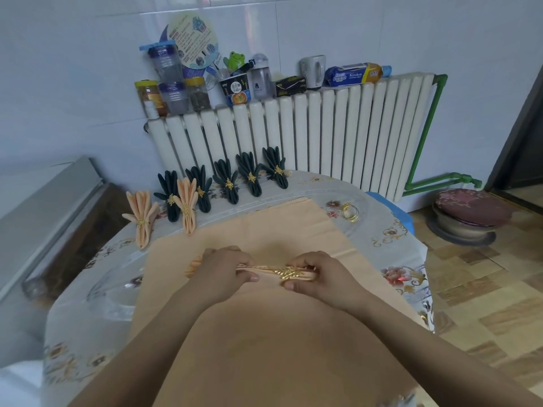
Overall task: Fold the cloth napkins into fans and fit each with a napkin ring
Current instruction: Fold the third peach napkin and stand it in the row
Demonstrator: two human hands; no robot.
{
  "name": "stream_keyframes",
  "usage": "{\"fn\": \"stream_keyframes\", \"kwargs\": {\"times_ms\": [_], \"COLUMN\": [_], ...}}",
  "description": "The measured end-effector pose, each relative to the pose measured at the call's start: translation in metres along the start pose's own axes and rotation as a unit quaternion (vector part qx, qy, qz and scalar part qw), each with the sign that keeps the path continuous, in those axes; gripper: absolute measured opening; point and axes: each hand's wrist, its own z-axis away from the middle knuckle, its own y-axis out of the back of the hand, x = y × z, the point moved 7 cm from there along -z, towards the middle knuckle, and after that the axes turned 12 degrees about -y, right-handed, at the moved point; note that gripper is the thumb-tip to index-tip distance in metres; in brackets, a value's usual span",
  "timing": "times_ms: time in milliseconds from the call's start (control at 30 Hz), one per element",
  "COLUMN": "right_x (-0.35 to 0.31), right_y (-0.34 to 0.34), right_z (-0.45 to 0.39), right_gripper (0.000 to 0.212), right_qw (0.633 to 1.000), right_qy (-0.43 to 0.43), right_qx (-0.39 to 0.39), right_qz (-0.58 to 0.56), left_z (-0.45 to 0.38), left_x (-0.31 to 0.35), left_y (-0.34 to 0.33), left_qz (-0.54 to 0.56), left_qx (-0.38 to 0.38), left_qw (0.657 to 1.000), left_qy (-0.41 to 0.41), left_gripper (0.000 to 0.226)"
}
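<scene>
A peach napkin [269,271], pleated into a narrow strip, lies crosswise above a stack of flat peach napkins [273,230] at the table's middle. A gold leaf-shaped napkin ring [291,273] sits around the strip near its right end. The left hand [219,274] pinches the strip's left part, pleats splaying out beyond it; the right hand [320,277] pinches the ring end. Finished fans stand along the far edge: five dark green fans [229,183] and two peach fans [164,210], each ringed. Spare gold rings [350,212] lie on the floral tablecloth [390,239]. Behind stands a white radiator [323,136] topped with jars and bottles.
</scene>
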Motion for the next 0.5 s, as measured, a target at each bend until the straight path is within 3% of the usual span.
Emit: {"fn": "stream_keyframes", "kwargs": {"times_ms": [133, 267, 500], "right_x": [-0.019, -0.028, -0.034], "right_y": [-0.012, -0.025, -0.041], "right_z": [0.003, 0.002, 0.008], "right_gripper": [0.035, 0.037, 0.040], "right_qw": [0.986, 0.967, 0.955], "right_qy": [0.064, 0.041, 0.024], "right_qx": [0.019, 0.010, 0.019], "right_qz": [0.152, 0.250, 0.295], "left_z": [0.006, 0.008, 0.014], "left_x": [0.014, 0.019, 0.022], "left_y": [-0.004, -0.005, -0.011], "left_qz": [0.001, 0.001, 0.033], "left_qx": [-0.015, -0.008, -0.005], "left_qw": [0.999, 0.998, 0.992], "left_qy": [-0.043, -0.065, -0.124], "left_gripper": [0.014, 0.013, 0.006]}}
